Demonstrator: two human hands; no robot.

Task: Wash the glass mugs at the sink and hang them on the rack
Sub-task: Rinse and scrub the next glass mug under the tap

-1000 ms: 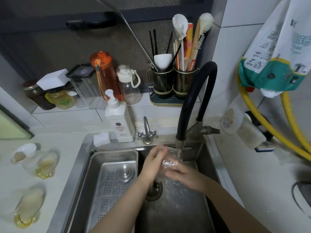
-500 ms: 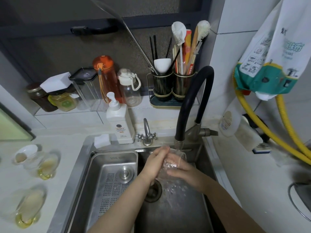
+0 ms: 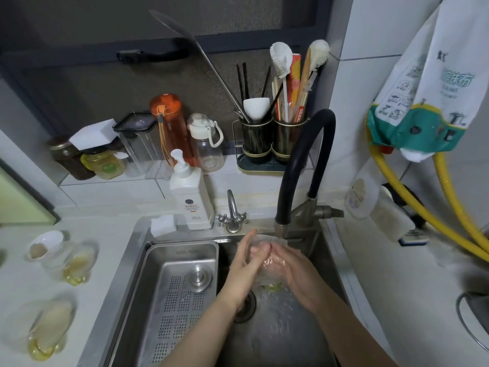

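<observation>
Glass mug under faucet spout, over sink drain. Left hand and right hand both curled round it, gripping. Best: keep firm two-sided hold on wet glass, turn it so stream reaches inside and rim. More mugs wait on worktop; rack not in view.

A white tiled wall rises at the right of a white countertop. Behind the counter a dark screened window with a black handle spans the back. A tiled ledge runs beneath it. A pale green panel shows at the far left. The light is dim and even.
</observation>
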